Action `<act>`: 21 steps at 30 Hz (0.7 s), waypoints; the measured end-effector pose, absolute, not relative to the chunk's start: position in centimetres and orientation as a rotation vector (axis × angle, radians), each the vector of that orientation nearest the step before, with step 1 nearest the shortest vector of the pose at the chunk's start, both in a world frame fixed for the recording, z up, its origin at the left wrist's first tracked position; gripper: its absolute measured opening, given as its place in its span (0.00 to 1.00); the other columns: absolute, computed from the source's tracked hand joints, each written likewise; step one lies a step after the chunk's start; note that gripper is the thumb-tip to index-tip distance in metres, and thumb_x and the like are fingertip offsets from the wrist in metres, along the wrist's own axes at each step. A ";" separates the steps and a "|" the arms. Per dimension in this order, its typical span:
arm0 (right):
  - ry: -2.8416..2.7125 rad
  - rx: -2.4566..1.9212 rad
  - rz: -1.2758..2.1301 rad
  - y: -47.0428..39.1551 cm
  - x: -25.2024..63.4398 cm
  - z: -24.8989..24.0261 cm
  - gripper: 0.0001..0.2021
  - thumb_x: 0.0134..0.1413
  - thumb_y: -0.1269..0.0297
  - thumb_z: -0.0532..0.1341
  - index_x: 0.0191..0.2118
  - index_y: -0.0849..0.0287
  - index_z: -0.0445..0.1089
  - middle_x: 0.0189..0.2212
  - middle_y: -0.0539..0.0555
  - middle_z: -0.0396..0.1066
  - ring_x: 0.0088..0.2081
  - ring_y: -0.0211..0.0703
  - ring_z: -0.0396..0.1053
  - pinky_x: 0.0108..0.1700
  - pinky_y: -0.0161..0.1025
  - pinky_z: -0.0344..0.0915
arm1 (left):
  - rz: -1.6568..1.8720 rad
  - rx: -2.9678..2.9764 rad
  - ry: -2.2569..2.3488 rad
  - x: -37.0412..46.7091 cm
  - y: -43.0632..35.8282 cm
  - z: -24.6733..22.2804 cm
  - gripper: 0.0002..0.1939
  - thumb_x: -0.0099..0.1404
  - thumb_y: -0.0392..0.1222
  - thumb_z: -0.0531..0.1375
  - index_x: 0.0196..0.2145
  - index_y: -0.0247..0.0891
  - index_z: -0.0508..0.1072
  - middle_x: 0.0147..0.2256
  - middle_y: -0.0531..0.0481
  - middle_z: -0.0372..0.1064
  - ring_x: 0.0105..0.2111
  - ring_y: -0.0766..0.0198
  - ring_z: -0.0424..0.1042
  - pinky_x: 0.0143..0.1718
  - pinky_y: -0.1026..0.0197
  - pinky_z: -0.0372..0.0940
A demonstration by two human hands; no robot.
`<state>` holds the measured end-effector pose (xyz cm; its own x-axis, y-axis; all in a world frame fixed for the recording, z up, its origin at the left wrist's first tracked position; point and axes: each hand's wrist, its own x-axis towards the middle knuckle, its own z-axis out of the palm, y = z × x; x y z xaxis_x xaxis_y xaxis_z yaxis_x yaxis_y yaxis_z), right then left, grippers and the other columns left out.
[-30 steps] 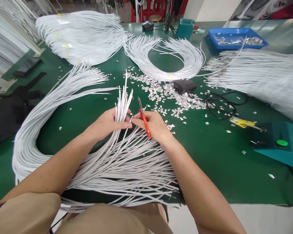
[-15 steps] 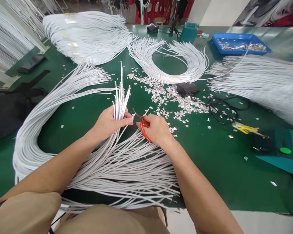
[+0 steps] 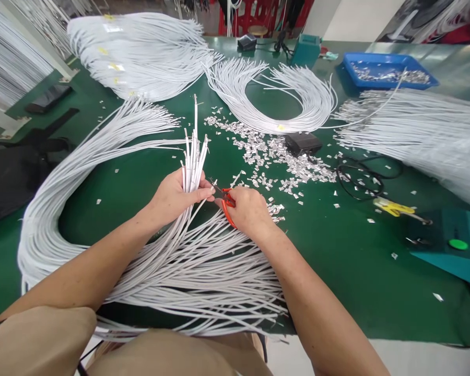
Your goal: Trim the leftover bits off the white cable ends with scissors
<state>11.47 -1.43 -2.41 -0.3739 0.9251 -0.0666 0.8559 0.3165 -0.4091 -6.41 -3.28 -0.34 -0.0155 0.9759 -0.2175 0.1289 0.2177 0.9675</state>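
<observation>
My left hand is closed round a small bunch of white cables, their ends pointing up and away from me. One cable end sticks out by its thumb and forefinger. My right hand grips red-handled cutters, whose dark blades sit right beside that cable end and the left fingertips. Whether the blades touch the cable I cannot tell. A large curved bundle of white cables lies under and around my forearms, its loose ends fanned out in front of me.
Small silvery scraps are strewn over the green table. Beyond lie more cable bundles, a coiled bundle and a blue tray of scraps. At right are a teal machine, a yellow-handled tool and a black cord.
My right hand and the cutters have shifted slightly left, bringing the blades closer to the cable end at my left fingertips. The left hand still holds the bunch.
</observation>
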 end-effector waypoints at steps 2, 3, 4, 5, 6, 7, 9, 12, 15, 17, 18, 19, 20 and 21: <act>-2.389 -1.634 0.582 -1.4 11.5 -2.5 0.16 0.58 0.54 0.57 0.24 0.58 0.69 0.24 0.54 0.70 0.27 0.41 0.66 0.27 0.37 0.49 | 0.982 1.145 1.386 -6.5 -3.3 -0.4 0.20 0.49 0.43 0.72 0.35 0.37 0.68 0.33 0.52 0.75 0.32 0.60 0.78 0.36 0.60 0.69; -2.382 -1.628 0.592 -1.3 11.5 -2.5 0.16 0.58 0.54 0.58 0.24 0.58 0.68 0.24 0.54 0.70 0.26 0.41 0.65 0.27 0.37 0.48 | 0.982 1.149 1.382 -6.5 -3.3 -0.4 0.20 0.50 0.43 0.72 0.35 0.37 0.68 0.32 0.52 0.75 0.32 0.60 0.78 0.36 0.59 0.69; -2.374 -1.622 0.610 -1.3 11.7 -2.6 0.16 0.57 0.54 0.58 0.24 0.58 0.68 0.23 0.53 0.69 0.26 0.40 0.65 0.27 0.37 0.48 | 0.980 1.154 1.383 -6.5 -3.3 -0.4 0.19 0.50 0.43 0.72 0.35 0.38 0.68 0.32 0.52 0.75 0.32 0.60 0.78 0.37 0.59 0.69; -2.361 -1.616 0.642 -1.2 11.8 -2.6 0.16 0.56 0.54 0.59 0.23 0.58 0.68 0.23 0.53 0.69 0.26 0.40 0.64 0.27 0.37 0.48 | 0.979 1.164 1.389 -6.5 -3.3 -0.4 0.19 0.50 0.44 0.71 0.35 0.38 0.67 0.32 0.52 0.75 0.32 0.60 0.78 0.37 0.59 0.69; -2.329 -1.612 0.692 -1.0 12.0 -2.6 0.15 0.55 0.55 0.60 0.23 0.58 0.68 0.23 0.52 0.69 0.26 0.39 0.63 0.27 0.36 0.49 | 0.977 1.179 1.402 -6.5 -3.3 -0.4 0.18 0.51 0.44 0.71 0.35 0.38 0.68 0.32 0.52 0.75 0.32 0.59 0.78 0.38 0.58 0.69; -2.264 -1.605 0.762 -0.9 12.2 -2.6 0.14 0.53 0.56 0.61 0.22 0.58 0.68 0.23 0.52 0.69 0.26 0.39 0.62 0.27 0.36 0.49 | 0.970 1.200 1.419 -6.5 -3.3 -0.3 0.18 0.52 0.44 0.70 0.35 0.38 0.68 0.32 0.52 0.75 0.33 0.59 0.78 0.39 0.57 0.69; -2.028 -1.548 0.960 -0.8 12.4 -2.3 0.10 0.50 0.59 0.62 0.24 0.59 0.69 0.24 0.51 0.69 0.26 0.37 0.62 0.28 0.35 0.52 | 0.949 1.260 1.465 -6.4 -3.4 -0.3 0.17 0.52 0.44 0.70 0.35 0.38 0.68 0.32 0.51 0.75 0.33 0.58 0.77 0.40 0.56 0.68; -1.602 -1.346 1.283 -0.8 12.3 -1.5 0.09 0.49 0.59 0.62 0.29 0.60 0.74 0.26 0.49 0.71 0.28 0.36 0.63 0.31 0.34 0.58 | 0.891 1.375 1.553 -6.2 -3.4 -0.1 0.17 0.51 0.45 0.70 0.35 0.38 0.70 0.33 0.50 0.76 0.34 0.58 0.76 0.40 0.56 0.66; -1.381 -1.211 1.471 -1.1 11.9 -1.1 0.08 0.45 0.60 0.65 0.29 0.60 0.76 0.26 0.48 0.71 0.27 0.35 0.64 0.32 0.34 0.60 | 0.839 1.463 1.642 -5.9 -3.5 0.1 0.15 0.51 0.46 0.70 0.33 0.38 0.71 0.34 0.50 0.76 0.34 0.59 0.73 0.39 0.57 0.65; -1.313 -1.180 1.514 -1.2 11.6 -1.2 0.07 0.43 0.62 0.65 0.28 0.60 0.76 0.25 0.48 0.71 0.27 0.34 0.64 0.32 0.35 0.60 | 0.823 1.487 1.658 -5.8 -3.5 0.2 0.14 0.51 0.45 0.69 0.32 0.38 0.71 0.34 0.50 0.76 0.34 0.60 0.73 0.38 0.58 0.64; -1.290 -1.166 1.528 -1.2 11.6 -1.4 0.06 0.43 0.63 0.65 0.27 0.60 0.76 0.25 0.48 0.71 0.26 0.33 0.63 0.32 0.35 0.60 | 0.818 1.490 1.649 -5.8 -3.5 0.2 0.14 0.51 0.45 0.69 0.33 0.38 0.72 0.34 0.50 0.75 0.34 0.60 0.72 0.38 0.58 0.64; -1.270 -1.152 1.540 -1.2 11.6 -1.5 0.06 0.43 0.63 0.66 0.27 0.60 0.76 0.25 0.48 0.71 0.26 0.33 0.63 0.32 0.35 0.60 | 0.819 1.488 1.631 -5.8 -3.5 0.1 0.14 0.52 0.46 0.69 0.33 0.38 0.72 0.34 0.50 0.75 0.33 0.60 0.72 0.38 0.58 0.64; -1.254 -1.140 1.555 -1.2 11.6 -1.7 0.06 0.43 0.63 0.66 0.27 0.60 0.76 0.25 0.48 0.71 0.26 0.33 0.63 0.32 0.35 0.60 | 0.821 1.480 1.606 -5.9 -3.5 0.0 0.14 0.52 0.46 0.69 0.33 0.38 0.72 0.34 0.50 0.75 0.33 0.60 0.72 0.38 0.58 0.64; -1.243 -1.132 1.569 -1.1 11.6 -1.8 0.06 0.42 0.63 0.66 0.27 0.60 0.76 0.25 0.48 0.71 0.26 0.33 0.63 0.32 0.35 0.60 | 0.825 1.467 1.574 -5.9 -3.5 -0.2 0.15 0.52 0.47 0.69 0.34 0.38 0.72 0.34 0.50 0.75 0.33 0.60 0.73 0.38 0.58 0.64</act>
